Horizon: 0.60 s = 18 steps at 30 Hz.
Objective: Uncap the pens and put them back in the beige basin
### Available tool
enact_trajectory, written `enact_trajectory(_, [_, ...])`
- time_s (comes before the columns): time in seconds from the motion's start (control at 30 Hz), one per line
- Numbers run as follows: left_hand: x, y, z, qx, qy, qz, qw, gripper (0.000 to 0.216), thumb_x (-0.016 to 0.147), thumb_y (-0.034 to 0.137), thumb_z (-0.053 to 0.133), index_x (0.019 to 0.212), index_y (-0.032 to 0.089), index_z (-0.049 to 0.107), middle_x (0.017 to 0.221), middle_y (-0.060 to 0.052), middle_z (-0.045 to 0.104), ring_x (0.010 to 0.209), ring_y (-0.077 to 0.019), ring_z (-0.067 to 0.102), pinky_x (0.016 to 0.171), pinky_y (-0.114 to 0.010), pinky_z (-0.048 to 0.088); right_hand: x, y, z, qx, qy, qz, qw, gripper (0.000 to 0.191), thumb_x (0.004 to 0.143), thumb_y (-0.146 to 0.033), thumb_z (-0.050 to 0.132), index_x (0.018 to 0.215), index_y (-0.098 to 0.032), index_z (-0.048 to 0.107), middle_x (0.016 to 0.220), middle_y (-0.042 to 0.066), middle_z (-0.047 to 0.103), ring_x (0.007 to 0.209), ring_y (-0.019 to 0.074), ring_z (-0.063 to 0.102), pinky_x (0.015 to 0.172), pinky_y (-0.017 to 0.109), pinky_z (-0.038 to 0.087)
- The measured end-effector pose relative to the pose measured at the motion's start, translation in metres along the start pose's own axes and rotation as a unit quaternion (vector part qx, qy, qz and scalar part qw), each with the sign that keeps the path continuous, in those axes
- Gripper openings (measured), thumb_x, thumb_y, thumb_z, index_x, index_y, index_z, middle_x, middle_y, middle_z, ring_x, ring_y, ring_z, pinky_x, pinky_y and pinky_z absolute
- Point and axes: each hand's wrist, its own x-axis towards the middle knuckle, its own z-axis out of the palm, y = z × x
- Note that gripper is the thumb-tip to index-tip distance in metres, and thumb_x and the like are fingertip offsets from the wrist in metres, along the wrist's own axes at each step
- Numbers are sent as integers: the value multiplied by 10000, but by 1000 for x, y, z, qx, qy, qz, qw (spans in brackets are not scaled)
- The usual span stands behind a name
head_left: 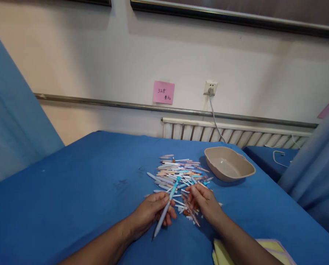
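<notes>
My left hand (pixel 158 206) is closed around a pale pen (pixel 163 217) with a light-blue top end. The pen slants, tip down towards me and top end up over the pile. My right hand (pixel 203 200) is at the near right of the pile, its thumb and fingers pinched together. Whatever may be between those fingertips is too small to make out. Just below them a clear pinkish pen barrel (pixel 191 210) slants; I cannot tell whether the hand touches it. Beyond both hands spreads a loose pile of pens and pen parts (pixel 168 173), white, lilac, pink, orange and blue.
A beige plastic basin (pixel 230 165) stands right of the pile on the blue-covered table (pixel 92 184). Yellow cloth-like material (pixel 271 246) lies beneath my right forearm. Behind are a radiator (pixel 194 130), a plugged-in socket (pixel 210 88) and a pink note (pixel 163 92). Blue curtains hang at both sides.
</notes>
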Motion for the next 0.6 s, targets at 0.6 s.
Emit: enact_trajectory(0.6, [0, 2, -2, 32, -11, 3, 999, 321, 737, 422, 696, 757, 156, 518, 656, -17, 680, 490, -99, 589, 485, -193, 440, 2, -3, 5, 37, 19, -31, 999, 507, 735, -645, 543, 932, -183, 616, 579, -28, 572, 457, 111, 519, 452, 222, 417])
